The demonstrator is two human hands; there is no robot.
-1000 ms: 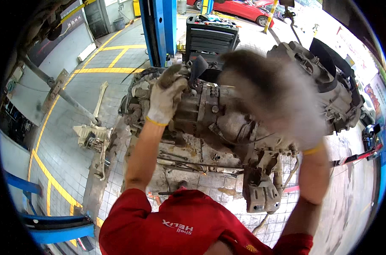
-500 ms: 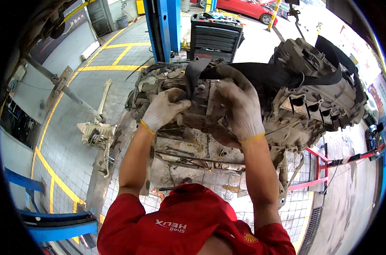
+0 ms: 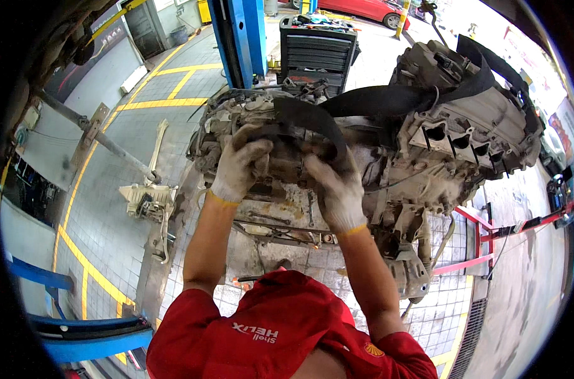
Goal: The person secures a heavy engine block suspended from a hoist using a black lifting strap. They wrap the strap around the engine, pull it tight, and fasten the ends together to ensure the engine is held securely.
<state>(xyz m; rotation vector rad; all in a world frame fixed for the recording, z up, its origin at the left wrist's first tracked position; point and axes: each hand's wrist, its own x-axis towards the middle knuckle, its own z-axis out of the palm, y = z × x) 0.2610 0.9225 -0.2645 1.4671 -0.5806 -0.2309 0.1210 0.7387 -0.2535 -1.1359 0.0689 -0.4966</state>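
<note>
Item: greasy engine assembly [image 3: 413, 180], the bulk of my remote view. Item: black tool cabinet [image 3: 315, 57], beyond it, assorted tools [image 3: 318, 23] lying on its top. Item: black strap [image 3: 400, 101], over the assembly; long axis left to right, climbing toward the far right; between the hands I see it bowed into a loop, where half a second ago its left part hung down. Item: right hand [image 3: 339, 192], gloved, lower than then, closed on the loop. Item: left hand [image 3: 238, 165], gloved, fingers curled beside the strap; gripping or not, I cannot tell.
</note>
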